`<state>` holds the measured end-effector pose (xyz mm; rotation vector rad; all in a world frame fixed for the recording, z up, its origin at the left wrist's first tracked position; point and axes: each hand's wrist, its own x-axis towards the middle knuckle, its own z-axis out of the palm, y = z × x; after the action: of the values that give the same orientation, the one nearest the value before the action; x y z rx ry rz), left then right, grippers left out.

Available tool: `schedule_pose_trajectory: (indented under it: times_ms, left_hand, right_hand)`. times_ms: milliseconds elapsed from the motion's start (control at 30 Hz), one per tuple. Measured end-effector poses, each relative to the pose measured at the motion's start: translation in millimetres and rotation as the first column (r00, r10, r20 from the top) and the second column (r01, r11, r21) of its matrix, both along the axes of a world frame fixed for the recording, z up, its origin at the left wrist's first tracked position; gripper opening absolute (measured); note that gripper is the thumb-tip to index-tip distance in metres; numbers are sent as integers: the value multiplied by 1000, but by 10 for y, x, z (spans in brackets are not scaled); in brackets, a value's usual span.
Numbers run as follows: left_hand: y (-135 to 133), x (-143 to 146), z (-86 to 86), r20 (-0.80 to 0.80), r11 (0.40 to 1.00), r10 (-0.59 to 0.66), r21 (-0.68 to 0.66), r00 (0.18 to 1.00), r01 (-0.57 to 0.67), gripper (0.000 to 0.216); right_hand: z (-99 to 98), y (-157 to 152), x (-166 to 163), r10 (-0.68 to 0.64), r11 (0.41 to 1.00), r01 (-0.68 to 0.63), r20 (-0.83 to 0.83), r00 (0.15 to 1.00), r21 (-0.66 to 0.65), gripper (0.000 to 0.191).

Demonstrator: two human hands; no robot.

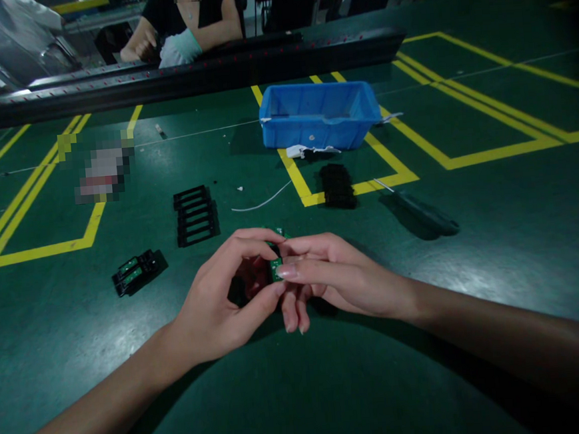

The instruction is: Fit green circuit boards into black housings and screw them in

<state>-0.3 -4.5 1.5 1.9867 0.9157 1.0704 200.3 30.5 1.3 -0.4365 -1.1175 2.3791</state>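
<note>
Between my two hands is a small green circuit board (276,269), mostly covered by the fingers. My left hand (229,288) curls around its left side, thumb and fingertips pressed to it. On the other side, my right hand (334,273) pinches the board with the thumb over its face. To the left of my left hand lies a black plastic holder (136,272) with green boards set in it. Farther forward rests a black slotted frame (194,216). A second black plastic piece (338,186) lies beyond my right hand.
A blue bin (319,118) stands ahead, with torn white paper at its base. A dark-handled screwdriver (419,213) lies to the right. Yellow tape lines mark the green table (303,390). Past a long black rail (218,69) sits another person wearing a glove (179,50).
</note>
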Motion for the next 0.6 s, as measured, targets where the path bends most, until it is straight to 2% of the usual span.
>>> schedule_pose_trajectory:
  times_ms: [600]
  left_hand:
    - [-3,-4,-10,21,1000,-12,-5,1000,12,35]
  right_hand:
    - [-8,7,5,8,1000,-8,1,1000,-6,14]
